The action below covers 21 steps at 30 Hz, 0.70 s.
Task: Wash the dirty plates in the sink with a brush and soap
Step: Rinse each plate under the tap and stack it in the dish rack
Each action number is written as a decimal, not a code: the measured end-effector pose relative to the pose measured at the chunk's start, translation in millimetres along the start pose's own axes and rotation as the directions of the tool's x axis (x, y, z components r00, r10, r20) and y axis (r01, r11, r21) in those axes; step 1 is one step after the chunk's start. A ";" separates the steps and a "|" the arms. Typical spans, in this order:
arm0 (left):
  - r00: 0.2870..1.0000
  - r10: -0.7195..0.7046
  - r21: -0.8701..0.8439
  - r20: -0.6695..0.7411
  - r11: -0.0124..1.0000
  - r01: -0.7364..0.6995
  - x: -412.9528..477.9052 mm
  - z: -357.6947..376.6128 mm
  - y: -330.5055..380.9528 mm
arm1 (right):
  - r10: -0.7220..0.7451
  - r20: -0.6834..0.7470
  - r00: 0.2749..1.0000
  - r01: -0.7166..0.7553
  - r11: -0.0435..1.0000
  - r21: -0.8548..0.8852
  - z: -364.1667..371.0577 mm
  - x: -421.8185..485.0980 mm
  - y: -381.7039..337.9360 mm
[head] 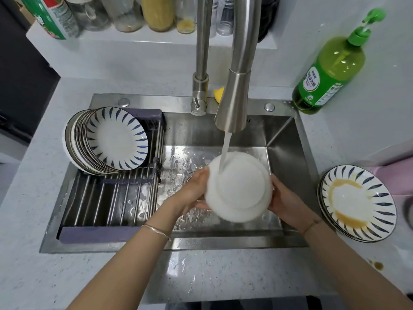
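I hold a white plate (239,186) over the steel sink (288,139), its underside turned up. Water from the faucet (234,101) runs onto it. My left hand (193,189) grips the plate's left rim, and my right hand (282,195) grips its right rim. Several washed blue-striped plates (111,142) lean in the drying rack (107,198) over the left of the sink. A small stack of dirty plates (357,202) smeared with brown sauce lies on the counter to the right. The green soap bottle (330,70) stands at the back right corner. No brush is visible.
A yellow sponge (219,93) peeks from behind the faucet. Jars and bottles (134,14) line the shelf at the back. A brown drip (377,266) marks the counter at the front right. A pink object (397,175) lies past the dirty plates.
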<state>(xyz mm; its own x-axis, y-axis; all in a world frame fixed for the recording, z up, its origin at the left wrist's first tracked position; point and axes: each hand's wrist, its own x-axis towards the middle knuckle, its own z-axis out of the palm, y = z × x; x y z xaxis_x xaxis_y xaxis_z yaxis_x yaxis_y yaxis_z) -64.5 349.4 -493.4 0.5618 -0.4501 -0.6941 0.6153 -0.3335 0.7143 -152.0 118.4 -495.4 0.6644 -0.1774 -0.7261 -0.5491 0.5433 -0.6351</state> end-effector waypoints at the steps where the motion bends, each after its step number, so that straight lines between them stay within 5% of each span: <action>1: 1.000 0.009 0.005 0.006 1.000 -0.009 -1.0 1.2 3.0 | 0.012 -0.015 1.000 -0.012 1.000 0.016 -3.4 1.2 1.9; 8: 0.999 0.020 0.033 -0.036 0.999 -0.019 -12.0 -20.3 11.3 | -0.021 0.117 0.993 0.015 0.999 0.046 20.8 0.2 5.8; 14: 0.996 -0.095 -0.140 -0.004 0.986 0.093 -7.7 -30.6 -3.0 | -0.199 0.187 0.962 0.237 0.949 -0.207 66.5 -5.6 0.1; 16: 0.997 -0.056 -0.192 0.061 0.979 0.067 -8.4 -22.7 4.0 | -0.339 0.192 0.921 0.390 0.822 -0.414 77.9 -10.3 2.8; 21: 0.998 0.041 -0.316 0.049 0.948 -0.023 -5.0 2.8 27.3 | -0.561 0.391 0.730 0.605 0.265 -0.751 86.8 -22.7 28.9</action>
<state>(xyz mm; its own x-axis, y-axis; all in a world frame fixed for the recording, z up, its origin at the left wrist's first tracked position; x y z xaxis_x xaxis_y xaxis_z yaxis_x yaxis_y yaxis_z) -52.1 340.2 -470.2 0.5584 -0.5038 -0.6591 0.7454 -0.0439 0.6651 -138.9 209.3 -474.4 0.9910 -0.1137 -0.0707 -0.1240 -0.5796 -0.8054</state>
